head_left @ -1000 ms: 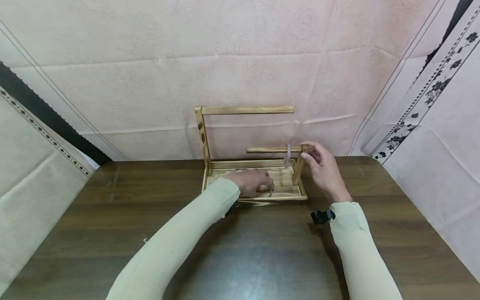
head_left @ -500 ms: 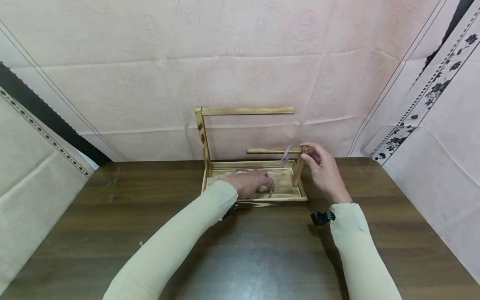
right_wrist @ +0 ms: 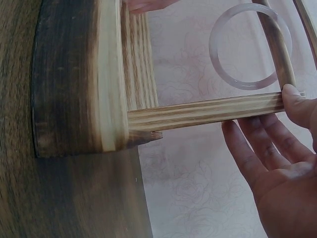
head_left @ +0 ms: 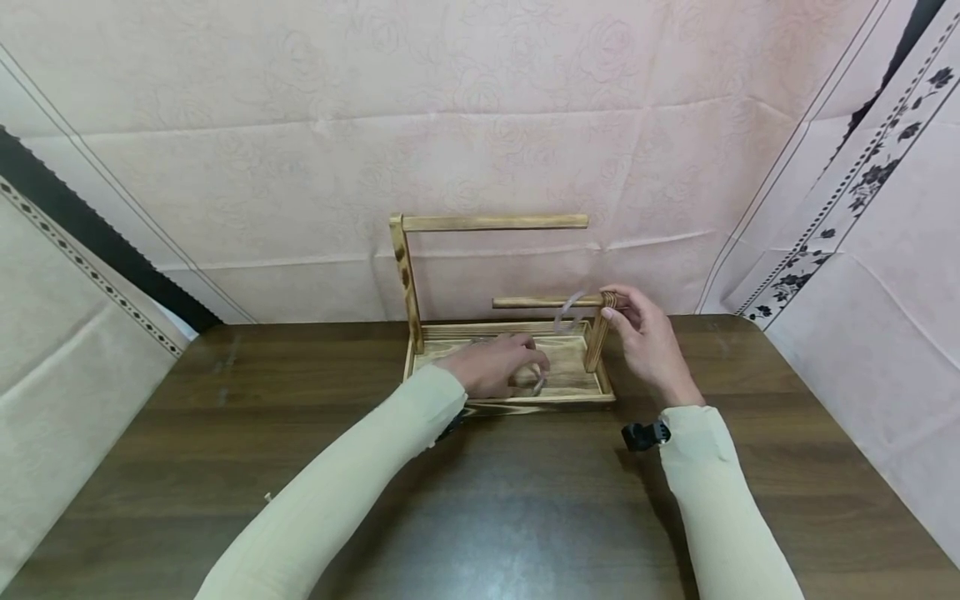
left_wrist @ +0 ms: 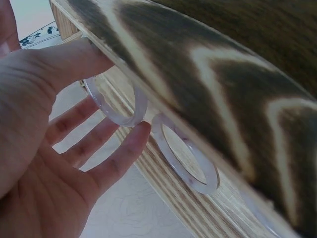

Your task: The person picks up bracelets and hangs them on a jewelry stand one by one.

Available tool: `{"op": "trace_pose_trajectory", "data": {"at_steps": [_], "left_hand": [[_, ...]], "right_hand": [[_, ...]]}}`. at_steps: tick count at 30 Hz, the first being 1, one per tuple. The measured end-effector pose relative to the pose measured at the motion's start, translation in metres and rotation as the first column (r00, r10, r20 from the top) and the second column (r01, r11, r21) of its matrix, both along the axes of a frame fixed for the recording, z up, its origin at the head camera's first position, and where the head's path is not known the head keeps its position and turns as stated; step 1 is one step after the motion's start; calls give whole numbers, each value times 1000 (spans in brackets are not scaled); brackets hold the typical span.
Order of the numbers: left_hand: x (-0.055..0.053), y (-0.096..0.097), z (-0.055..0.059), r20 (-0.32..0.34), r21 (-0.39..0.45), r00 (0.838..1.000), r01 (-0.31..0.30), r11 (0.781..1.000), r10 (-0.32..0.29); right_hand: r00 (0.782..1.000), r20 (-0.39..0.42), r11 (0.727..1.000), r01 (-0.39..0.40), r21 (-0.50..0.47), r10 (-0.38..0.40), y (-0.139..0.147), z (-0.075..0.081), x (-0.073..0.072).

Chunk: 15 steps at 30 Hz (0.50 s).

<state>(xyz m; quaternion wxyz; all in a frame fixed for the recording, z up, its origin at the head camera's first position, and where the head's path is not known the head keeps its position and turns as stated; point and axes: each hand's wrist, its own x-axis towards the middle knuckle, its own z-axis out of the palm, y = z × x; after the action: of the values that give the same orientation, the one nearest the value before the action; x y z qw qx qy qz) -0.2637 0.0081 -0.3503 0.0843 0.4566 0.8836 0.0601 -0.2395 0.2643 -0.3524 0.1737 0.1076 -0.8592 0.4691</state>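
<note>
A wooden display rack with a shallow tray (head_left: 547,402) stands near the table's far edge. My left hand (head_left: 495,367) reaches into the tray. In the left wrist view its thumb and fingers lie on either side of a translucent pale bangle (left_wrist: 141,104), pinching it tilted; the exact contact is partly hidden. Another bangle (left_wrist: 203,189) lies beside it on the tray floor. My right hand (head_left: 648,342) holds the top of the short right post (head_left: 596,343), thumb on the joint and fingers behind. On the lower rod (head_left: 525,302) hangs one bangle (right_wrist: 214,49).
A taller left post (head_left: 408,283) carries the upper rod (head_left: 495,222), whose free end points right. Low walls edge the tray. Part of another bangle (left_wrist: 260,213) shows behind the tray's front wall. Pale patterned cloth (head_left: 480,125) hangs behind the brown table (head_left: 480,500).
The bangle on the lower rod has swung and turned, shifting slightly left. My left forearm and hand have drawn a little left, fingertips still in the tray. My right hand has stayed on the post.
</note>
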Motion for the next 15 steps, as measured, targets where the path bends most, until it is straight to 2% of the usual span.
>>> {"op": "trace_pose_trajectory", "data": {"at_steps": [3, 15], "left_hand": [[1, -1, 0, -30, 26, 1000, -8, 1000, 9], [7, -5, 0, -80, 128, 997, -11, 992, 22]], "right_hand": [[1000, 9, 1000, 6, 6, -6, 0, 0, 0], [1000, 17, 1000, 8, 9, -8, 0, 1, 1]]}}
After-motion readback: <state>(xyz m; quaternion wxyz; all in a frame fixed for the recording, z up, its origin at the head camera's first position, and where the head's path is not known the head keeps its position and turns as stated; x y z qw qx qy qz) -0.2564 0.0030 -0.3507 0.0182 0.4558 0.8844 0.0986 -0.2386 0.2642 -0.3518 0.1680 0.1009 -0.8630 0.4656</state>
